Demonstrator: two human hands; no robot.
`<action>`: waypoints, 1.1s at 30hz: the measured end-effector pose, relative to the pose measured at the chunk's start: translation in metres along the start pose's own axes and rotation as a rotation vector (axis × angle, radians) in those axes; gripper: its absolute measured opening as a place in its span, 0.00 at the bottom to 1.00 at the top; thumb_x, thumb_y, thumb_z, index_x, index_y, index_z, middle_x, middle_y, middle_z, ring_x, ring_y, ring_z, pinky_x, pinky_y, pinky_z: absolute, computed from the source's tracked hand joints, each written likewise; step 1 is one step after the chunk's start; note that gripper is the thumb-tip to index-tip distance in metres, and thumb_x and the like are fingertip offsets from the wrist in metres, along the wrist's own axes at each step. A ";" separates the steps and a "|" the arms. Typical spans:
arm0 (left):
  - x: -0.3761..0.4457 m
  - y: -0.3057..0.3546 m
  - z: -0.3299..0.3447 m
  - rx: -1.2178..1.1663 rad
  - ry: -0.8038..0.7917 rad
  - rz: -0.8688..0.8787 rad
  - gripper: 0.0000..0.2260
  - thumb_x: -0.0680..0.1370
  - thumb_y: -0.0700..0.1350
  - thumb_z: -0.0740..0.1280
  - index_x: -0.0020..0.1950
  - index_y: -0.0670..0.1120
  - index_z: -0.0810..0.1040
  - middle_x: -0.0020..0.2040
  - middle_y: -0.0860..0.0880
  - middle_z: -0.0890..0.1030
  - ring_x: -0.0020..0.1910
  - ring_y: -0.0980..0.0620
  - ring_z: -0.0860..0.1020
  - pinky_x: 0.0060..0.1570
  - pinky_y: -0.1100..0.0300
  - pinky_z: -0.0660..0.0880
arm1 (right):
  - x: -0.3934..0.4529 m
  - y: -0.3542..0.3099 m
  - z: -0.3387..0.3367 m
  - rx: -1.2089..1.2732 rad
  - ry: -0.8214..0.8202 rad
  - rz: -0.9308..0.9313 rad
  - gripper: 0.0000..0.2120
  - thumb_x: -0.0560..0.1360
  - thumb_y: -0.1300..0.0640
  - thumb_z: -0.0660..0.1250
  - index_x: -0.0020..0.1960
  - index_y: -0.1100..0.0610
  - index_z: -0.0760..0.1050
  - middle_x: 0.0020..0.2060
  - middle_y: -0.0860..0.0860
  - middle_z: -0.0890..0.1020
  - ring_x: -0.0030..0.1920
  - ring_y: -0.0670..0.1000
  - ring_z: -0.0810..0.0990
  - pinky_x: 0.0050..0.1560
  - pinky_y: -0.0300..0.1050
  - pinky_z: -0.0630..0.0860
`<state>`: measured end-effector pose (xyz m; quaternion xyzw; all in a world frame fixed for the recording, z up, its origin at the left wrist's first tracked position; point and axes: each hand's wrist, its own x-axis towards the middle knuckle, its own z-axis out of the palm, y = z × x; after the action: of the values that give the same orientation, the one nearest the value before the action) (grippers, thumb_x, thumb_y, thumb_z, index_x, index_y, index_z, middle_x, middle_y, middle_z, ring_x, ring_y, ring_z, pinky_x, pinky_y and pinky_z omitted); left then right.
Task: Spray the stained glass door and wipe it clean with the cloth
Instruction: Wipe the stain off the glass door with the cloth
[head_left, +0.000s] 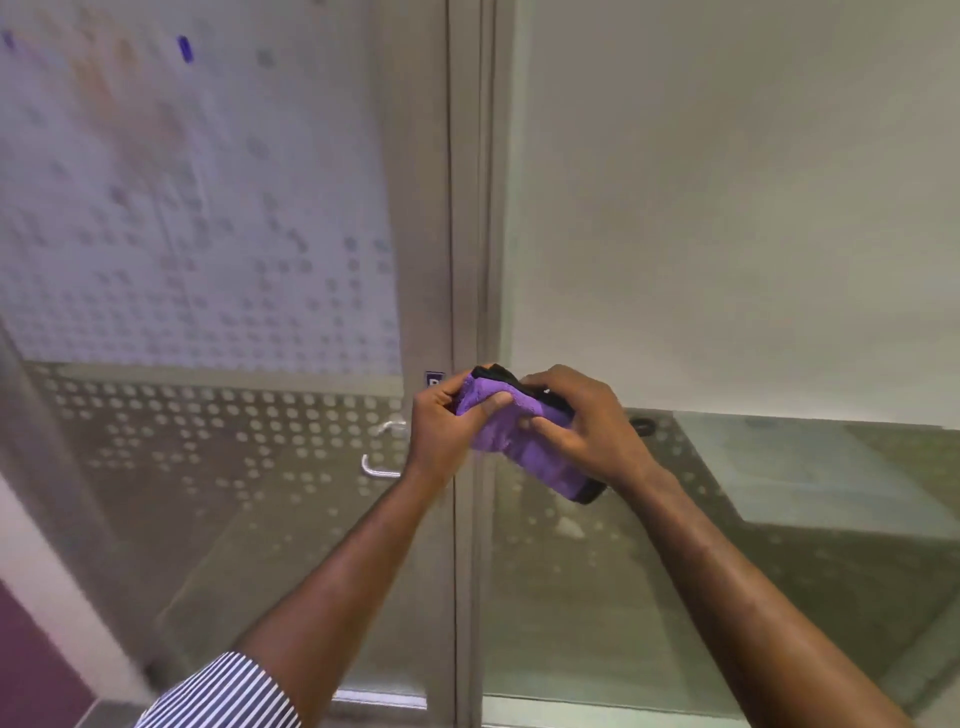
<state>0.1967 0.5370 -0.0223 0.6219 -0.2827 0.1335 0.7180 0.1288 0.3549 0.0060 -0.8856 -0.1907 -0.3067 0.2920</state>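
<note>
A folded purple cloth (524, 441) with a black edge is held between both hands in front of the door frame. My left hand (447, 421) grips its left end, thumb pressed on top. My right hand (576, 421) clasps its right side, fingers curled over the fold. The glass door (218, 270) fills the left, with a frosted dot pattern and faint orange and purple smears near the top left. Its metal handle (382, 462) sits just left of my left wrist. No spray bottle is in view.
A grey metal frame post (470, 208) runs vertically between the door and a fixed glass panel (727, 519) on the right, frosted white in its upper half. A small purple sign (434, 379) peeks out behind my left hand. A purple wall section (31, 670) is at bottom left.
</note>
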 end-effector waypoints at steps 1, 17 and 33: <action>0.007 0.002 -0.028 0.015 0.024 0.022 0.05 0.72 0.36 0.77 0.47 0.38 0.85 0.38 0.56 0.85 0.38 0.59 0.79 0.45 0.63 0.78 | 0.017 -0.013 0.020 0.011 0.008 -0.022 0.16 0.73 0.57 0.74 0.60 0.56 0.81 0.50 0.47 0.83 0.50 0.48 0.81 0.54 0.48 0.79; 0.059 0.051 -0.344 0.201 0.444 0.216 0.13 0.72 0.35 0.77 0.54 0.47 0.86 0.54 0.46 0.87 0.57 0.46 0.84 0.63 0.49 0.79 | 0.222 -0.185 0.249 0.256 -0.026 -0.221 0.15 0.71 0.51 0.79 0.54 0.47 0.78 0.46 0.40 0.85 0.48 0.43 0.85 0.50 0.48 0.81; 0.164 0.032 -0.521 0.342 0.337 0.306 0.13 0.75 0.37 0.75 0.58 0.46 0.82 0.56 0.45 0.85 0.57 0.47 0.83 0.57 0.58 0.78 | 0.360 -0.226 0.401 0.447 0.108 -0.199 0.06 0.72 0.56 0.77 0.46 0.52 0.81 0.42 0.44 0.84 0.43 0.48 0.83 0.44 0.50 0.80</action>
<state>0.4365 1.0217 0.0632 0.6530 -0.2235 0.3876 0.6110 0.4512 0.8377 0.0746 -0.7582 -0.3241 -0.3311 0.4587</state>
